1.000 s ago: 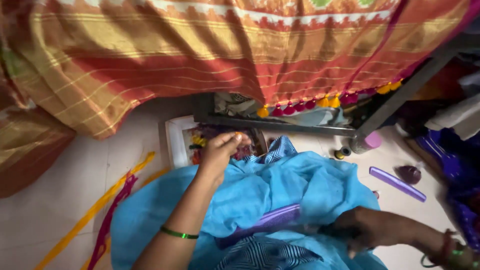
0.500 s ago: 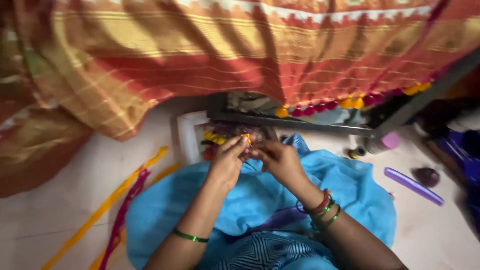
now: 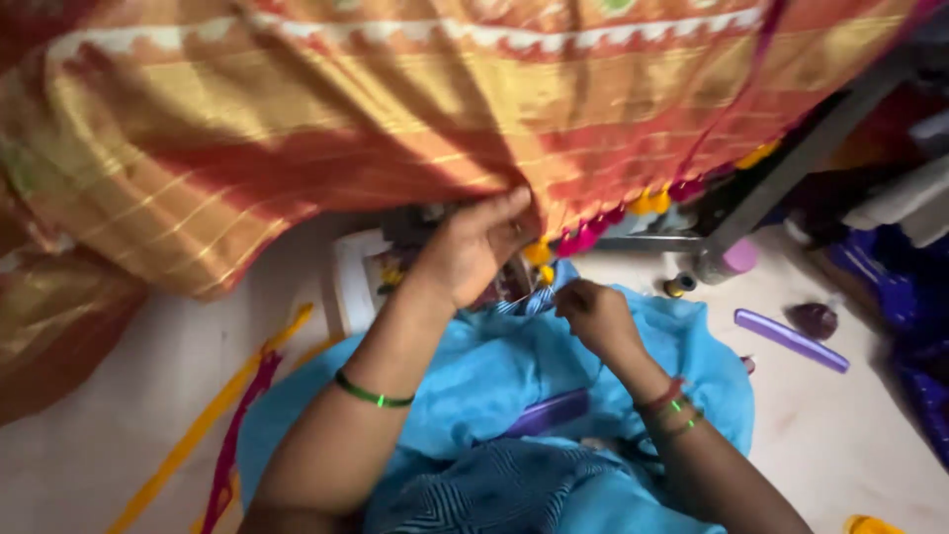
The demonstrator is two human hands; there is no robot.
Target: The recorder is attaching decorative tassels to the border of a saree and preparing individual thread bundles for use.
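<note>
**Two hands at the edge of a big cloth**

A big orange and gold cloth (image 3: pixel 297 129) hangs across the top, from nine o'clock to two o'clock. Its bottom edge has small yellow and pink tassels (image 3: pixel 593 232).

On the white floor (image 3: pixel 119 415) at seven o'clock lie a yellow strip (image 3: pixel 198 430) and a pink strip (image 3: pixel 232 445), side by side.

The left hand (image 3: pixel 474 247) is in the middle, a bit toward twelve o'clock. A green bangle (image 3: pixel 371 393) sits on that arm. The fingers are curled up tight on the edge of the cloth, just beside the tassels. They hold it.

The right hand (image 3: pixel 593 316) is just past the middle, toward three o'clock, below the tassels. Its fingers are pinched close together. What they pinch is too small to see. The wrist has red and green bangles (image 3: pixel 672 410).

A blue cloth (image 3: pixel 494 376) lies under both arms at six o'clock.

At three o'clock a purple comb (image 3: pixel 791 339) lies on the floor. A pink-topped bottle (image 3: pixel 727 262) stands near it, toward two o'clock.
</note>
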